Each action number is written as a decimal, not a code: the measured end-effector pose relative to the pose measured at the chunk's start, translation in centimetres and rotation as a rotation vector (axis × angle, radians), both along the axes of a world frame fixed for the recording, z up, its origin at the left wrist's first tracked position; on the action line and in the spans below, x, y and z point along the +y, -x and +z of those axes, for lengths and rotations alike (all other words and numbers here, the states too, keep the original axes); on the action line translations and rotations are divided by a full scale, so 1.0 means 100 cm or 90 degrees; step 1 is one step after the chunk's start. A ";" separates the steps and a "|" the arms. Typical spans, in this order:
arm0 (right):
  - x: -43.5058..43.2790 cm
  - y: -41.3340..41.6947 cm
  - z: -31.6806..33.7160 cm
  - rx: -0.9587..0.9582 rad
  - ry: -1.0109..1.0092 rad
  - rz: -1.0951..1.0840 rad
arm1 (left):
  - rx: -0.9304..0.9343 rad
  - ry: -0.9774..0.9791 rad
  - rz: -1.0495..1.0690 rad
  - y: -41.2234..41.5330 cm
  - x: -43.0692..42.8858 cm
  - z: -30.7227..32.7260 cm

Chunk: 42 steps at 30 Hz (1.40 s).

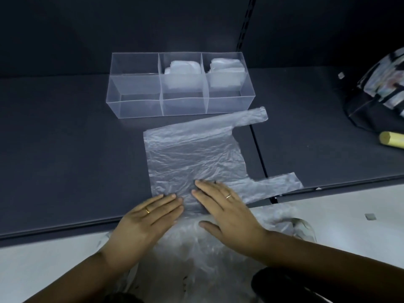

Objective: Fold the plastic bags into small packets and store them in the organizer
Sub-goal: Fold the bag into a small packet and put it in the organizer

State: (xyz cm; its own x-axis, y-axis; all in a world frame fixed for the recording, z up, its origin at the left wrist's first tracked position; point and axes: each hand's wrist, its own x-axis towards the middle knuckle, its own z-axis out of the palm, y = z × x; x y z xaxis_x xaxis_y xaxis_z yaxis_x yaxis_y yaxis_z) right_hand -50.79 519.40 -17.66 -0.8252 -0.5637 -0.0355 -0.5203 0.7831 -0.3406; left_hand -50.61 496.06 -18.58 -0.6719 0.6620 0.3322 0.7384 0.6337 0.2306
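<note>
A clear plastic bag [192, 154] lies spread flat on the dark shelf, its two handles pointing right. My left hand [146, 219] and my right hand [227, 206] rest flat on the bag's near edge, fingers straight, pressing it down. Behind the bag stands a clear organizer [135, 106] with three compartments. Folded bag packets [181, 68] fill the middle compartment and more packets [227, 68] fill the right one; the left compartment holds nothing. A heap of loose plastic bags [209, 254] lies below the shelf edge, under my wrists.
A dark patterned bag [380, 92] sits at the right end of the shelf, with a yellow cylinder [391, 138] beside it. The shelf's front edge [65, 226] runs diagonally across, with pale floor below.
</note>
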 end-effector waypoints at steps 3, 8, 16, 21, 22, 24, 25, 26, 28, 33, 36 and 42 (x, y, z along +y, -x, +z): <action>0.016 0.001 0.004 0.072 0.104 -0.086 | -0.008 -0.085 0.059 0.001 0.001 0.012; 0.064 0.017 0.023 0.071 0.129 -0.205 | -0.306 -0.257 0.275 0.012 -0.020 0.047; 0.110 0.066 0.064 -0.251 0.357 -0.339 | -0.587 -0.415 0.412 0.055 -0.061 0.067; 0.102 0.129 0.049 -0.237 0.433 -0.429 | -0.624 -0.428 0.499 0.106 -0.075 0.056; 0.100 0.141 0.041 -0.226 0.425 -0.453 | -0.607 -0.427 0.522 0.115 -0.074 0.051; 0.096 0.158 0.028 -0.203 0.389 -0.486 | -0.553 -0.394 0.550 0.129 -0.071 0.042; 0.093 0.164 0.022 -0.192 0.372 -0.499 | -0.525 -0.374 0.557 0.134 -0.069 0.038; 0.092 0.169 0.017 -0.180 0.356 -0.508 | -0.499 -0.352 0.563 0.139 -0.067 0.034; 0.089 0.174 0.010 -0.158 0.324 -0.515 | -0.429 -0.305 0.589 0.142 -0.063 0.029; 0.085 0.182 0.008 -0.118 0.253 -0.518 | -0.016 -0.076 0.411 0.119 -0.033 0.023; 0.083 0.183 0.013 -0.137 0.223 -0.520 | -0.093 0.043 0.285 0.108 -0.017 0.012; 0.028 0.162 0.038 0.126 0.053 -0.484 | -0.182 0.209 0.283 0.098 -0.024 -0.013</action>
State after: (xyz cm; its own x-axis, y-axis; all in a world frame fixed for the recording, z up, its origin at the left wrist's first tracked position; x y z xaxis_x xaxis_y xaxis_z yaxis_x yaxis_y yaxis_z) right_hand -67.00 522.15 -13.86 -0.9720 0.1629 0.1694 0.0904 0.9244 -0.3704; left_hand -60.36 493.69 -19.88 -0.9391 0.3353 -0.0748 0.3251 0.9378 0.1216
